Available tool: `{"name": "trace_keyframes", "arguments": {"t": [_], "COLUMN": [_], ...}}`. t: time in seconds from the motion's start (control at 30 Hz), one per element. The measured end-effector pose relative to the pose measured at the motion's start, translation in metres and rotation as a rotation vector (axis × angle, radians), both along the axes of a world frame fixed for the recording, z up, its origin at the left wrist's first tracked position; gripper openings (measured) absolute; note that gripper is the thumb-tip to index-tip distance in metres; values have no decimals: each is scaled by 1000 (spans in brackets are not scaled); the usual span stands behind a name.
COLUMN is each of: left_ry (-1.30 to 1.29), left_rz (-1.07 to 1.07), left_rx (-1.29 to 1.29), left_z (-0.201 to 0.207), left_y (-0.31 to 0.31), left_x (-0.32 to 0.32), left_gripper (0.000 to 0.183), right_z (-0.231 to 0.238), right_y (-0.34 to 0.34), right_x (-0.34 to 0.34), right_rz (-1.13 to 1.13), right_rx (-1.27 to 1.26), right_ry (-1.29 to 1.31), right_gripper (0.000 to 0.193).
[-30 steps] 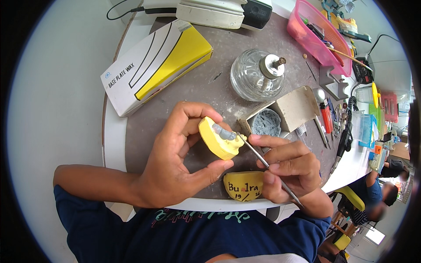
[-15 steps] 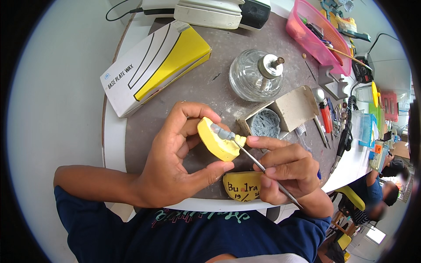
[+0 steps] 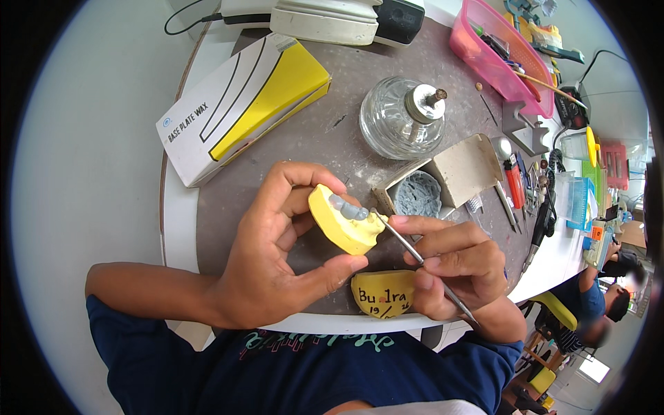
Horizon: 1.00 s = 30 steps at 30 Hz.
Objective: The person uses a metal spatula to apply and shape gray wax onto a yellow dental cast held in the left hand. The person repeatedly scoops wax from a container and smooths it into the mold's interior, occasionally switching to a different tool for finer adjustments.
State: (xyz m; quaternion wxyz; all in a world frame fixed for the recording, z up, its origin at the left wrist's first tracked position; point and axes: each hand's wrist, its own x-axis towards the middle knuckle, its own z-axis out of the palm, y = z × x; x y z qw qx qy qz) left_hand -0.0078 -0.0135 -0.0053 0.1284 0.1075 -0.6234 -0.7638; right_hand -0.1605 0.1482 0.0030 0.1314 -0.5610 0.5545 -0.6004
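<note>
Brown-topped desk, work held above its near edge. Left hand half open, thumb and fingertips bracing a yellow dental cast at opposite edges. Right hand closed in a pen grip round a slim metal tool. Glass spirit burner beyond, no flame visible. The cast sits between the 2 hands, tilted. The tool has its tip at the cast's right end; contact cannot be told. Grey material already lines 1 stretch of the tooth ridge. Judged partway: grey is built up and shaped there, yellow bare at the tool's end; what refining is left is too small to tell.

Writing: navy shirt, teal and red lettering, partly cut off. White-and-yellow box, black print, small blue emblem; legible. Yellow slab on the desk, 2 handwritten dark lines, partly legible.
</note>
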Motion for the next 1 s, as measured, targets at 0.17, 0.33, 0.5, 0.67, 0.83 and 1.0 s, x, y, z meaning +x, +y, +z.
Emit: {"name": "trace_keyframes", "arguments": {"t": [0.17, 0.33, 0.5, 0.67, 0.83, 1.0], "left_ry": [-13, -4, -4, 2, 4, 5], "left_rz": [1, -8, -4, -6, -4, 2], "left_rx": [25, 18, 17, 28, 15, 17], "left_z": [1, 0, 0, 0, 1, 0], "left_y": [0, 0, 0, 0, 0, 0], "left_x": [0, 0, 0, -1, -1, 0], "left_gripper": [64, 63, 63, 63, 63, 64], "right_z": [1, 1, 0, 1, 1, 1], "right_y": [-1, -1, 1, 0, 1, 1], "right_x": [-2, -3, -3, -4, -3, -2], "right_rz": [13, 38, 24, 50, 35, 28], "right_rx": [5, -5, 19, -9, 10, 24], "right_ry": [37, 61, 73, 53, 47, 58], "right_gripper": [17, 18, 19, 19, 18, 17]}}
